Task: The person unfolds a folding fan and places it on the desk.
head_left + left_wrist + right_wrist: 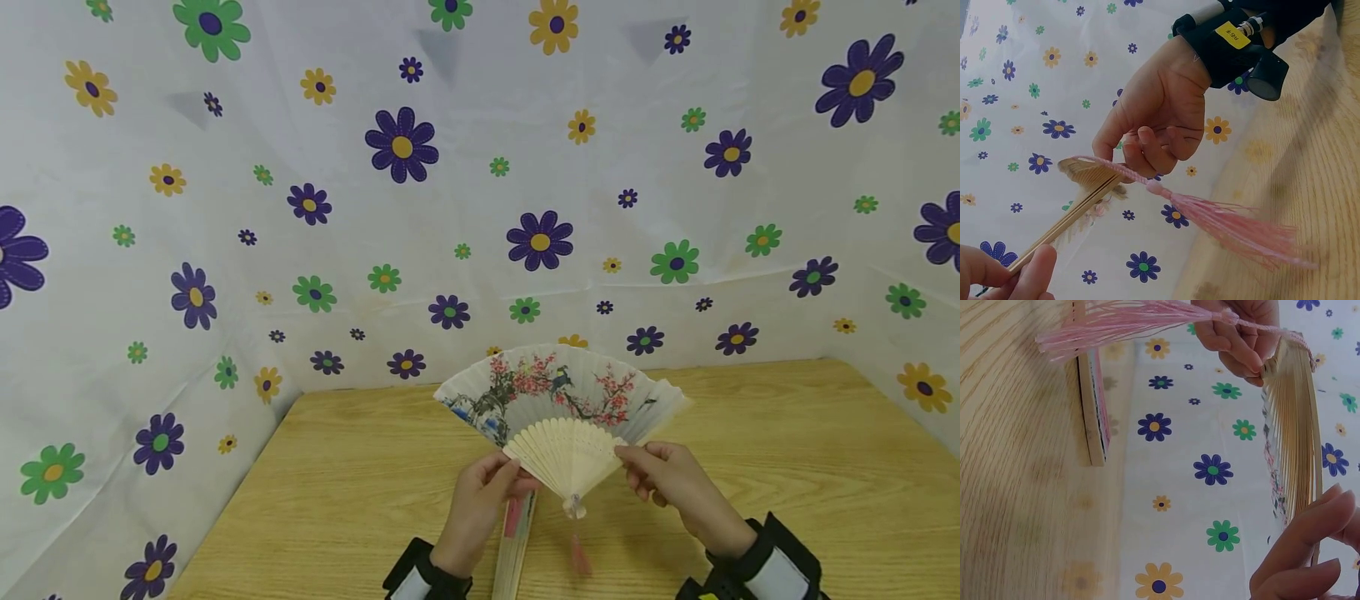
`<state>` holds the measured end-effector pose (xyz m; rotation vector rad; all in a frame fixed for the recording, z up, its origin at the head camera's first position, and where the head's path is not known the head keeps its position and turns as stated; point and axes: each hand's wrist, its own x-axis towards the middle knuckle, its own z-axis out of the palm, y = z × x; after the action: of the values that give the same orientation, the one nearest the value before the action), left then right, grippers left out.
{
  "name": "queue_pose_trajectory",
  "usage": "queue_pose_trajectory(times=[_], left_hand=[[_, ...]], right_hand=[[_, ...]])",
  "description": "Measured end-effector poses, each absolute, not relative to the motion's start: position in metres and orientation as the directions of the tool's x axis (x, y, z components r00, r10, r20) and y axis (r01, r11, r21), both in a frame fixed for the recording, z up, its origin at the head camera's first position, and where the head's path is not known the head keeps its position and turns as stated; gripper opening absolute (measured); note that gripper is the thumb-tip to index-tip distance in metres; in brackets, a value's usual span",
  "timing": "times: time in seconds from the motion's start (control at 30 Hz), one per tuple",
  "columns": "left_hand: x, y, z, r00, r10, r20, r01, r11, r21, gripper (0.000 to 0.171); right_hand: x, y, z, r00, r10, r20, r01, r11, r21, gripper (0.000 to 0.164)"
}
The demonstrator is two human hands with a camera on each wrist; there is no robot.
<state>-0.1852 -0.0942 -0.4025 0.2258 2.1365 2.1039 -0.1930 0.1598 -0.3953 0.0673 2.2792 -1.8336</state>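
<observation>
A folding fan [573, 400], spread wide and painted with pink blossom branches and a bird, is held up over the wooden table by both hands. At its left outer rib, my left hand [483, 500] pinches it between thumb and fingers. My right hand [678, 483] pinches the opposite outer rib. From the pivot hangs a pink tassel [579, 557]; it also crosses the left wrist view, where the fan [1082, 203] appears nearly edge-on. A second fan, folded shut [513, 542], lies on the table below my left hand.
The wooden table [337, 500] reaches back to a white cloth [465, 200] printed with purple, green and yellow flowers. This cloth also rises along the left and right sides. Black straps with camera mounts [776, 558] sit on both wrists.
</observation>
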Motion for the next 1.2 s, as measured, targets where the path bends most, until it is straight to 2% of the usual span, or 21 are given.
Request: queue_pose_trajectory(times=[1.2], left_hand=[[-0.1863, -0.0933, -0.4023, -0.992, 0.123, 0.032, 0.026, -0.052, 0.998, 0.027]], right_hand=[[-0.1938, 0.1586, -0.3943, -0.976, -0.055, -0.21, 0.199, 0.155, -0.968, 0.039]])
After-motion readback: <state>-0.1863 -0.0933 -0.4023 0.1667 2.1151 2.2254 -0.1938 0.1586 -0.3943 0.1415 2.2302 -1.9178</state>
